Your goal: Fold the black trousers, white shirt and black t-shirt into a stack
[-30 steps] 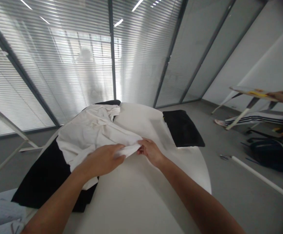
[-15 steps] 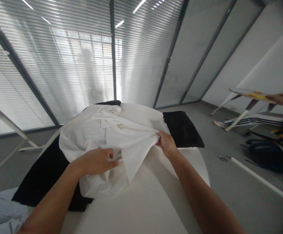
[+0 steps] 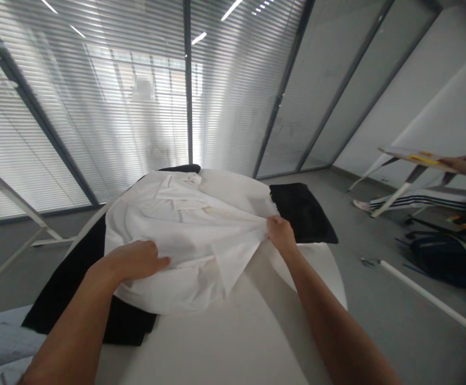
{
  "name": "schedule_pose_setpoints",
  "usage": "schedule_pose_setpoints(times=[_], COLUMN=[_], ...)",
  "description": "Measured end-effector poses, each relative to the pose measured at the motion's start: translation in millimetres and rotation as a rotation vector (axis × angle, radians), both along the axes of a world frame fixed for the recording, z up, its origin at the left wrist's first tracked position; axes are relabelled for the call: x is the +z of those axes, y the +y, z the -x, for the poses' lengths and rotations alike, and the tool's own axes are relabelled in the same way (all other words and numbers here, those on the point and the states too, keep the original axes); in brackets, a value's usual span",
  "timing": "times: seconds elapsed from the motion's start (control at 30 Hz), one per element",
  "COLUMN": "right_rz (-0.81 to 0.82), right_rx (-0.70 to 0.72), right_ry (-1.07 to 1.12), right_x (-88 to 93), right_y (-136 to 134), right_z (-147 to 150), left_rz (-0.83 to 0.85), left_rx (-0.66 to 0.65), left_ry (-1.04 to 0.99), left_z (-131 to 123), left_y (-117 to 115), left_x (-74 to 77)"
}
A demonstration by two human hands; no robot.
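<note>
Tensioning the white shirt [image 3: 185, 224] across the round bench [image 3: 209, 347], we lay the left hand [image 3: 131, 261] flat with its grip released, while the right hand [image 3: 281, 235] clenches the shirt's edge taut.

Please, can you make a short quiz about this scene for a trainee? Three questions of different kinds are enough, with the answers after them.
1. True or false: the right hand pinches the white cloth.
2. What colour is the lower cloth under the white cloth? A) black B) red C) yellow
3. What lies on the round table, to the right of the white cloth?

Key: 1. True. 2. A. 3. A black pad.
</note>
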State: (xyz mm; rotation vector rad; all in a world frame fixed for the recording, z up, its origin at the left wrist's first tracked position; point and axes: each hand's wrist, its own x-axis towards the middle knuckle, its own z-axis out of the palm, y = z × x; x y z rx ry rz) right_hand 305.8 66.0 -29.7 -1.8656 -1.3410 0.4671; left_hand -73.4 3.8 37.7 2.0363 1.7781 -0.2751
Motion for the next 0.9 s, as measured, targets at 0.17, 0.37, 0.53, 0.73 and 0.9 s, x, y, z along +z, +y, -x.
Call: schedule_pose_setpoints(times=[0.17, 0.37, 0.53, 0.73, 0.9], right_rz=[-0.236, -0.127, 0.131, 0.466, 0.729], right_rx=[0.134, 0.854, 0.916, 1.026, 1.137], right_ry=[-0.462, -0.426, -0.432, -0.321, -0.212], right_x=[5.5, 14.1, 16.9, 36.0, 51.1], right_y=[-16.4, -41.5, -41.9, -46.2, -54.8], right_z=[27.8, 59.2, 58.5, 41.8, 30.8], left_rz=[0.057, 0.007, 0.0, -0.019, 0.001], left_rx=[-0.202, -0.213, -0.203, -0.279, -0.23], left_ry=[-0.049, 0.004, 0.01, -0.009, -0.042], left_z=[-19.7, -24.0, -16.8, -27.2, -19.4], left_y=[-11.0, -14.0, -18.1, -38.5, -32.2], left_x=[7.6, 2.4, 9.4, 22.7, 20.1])
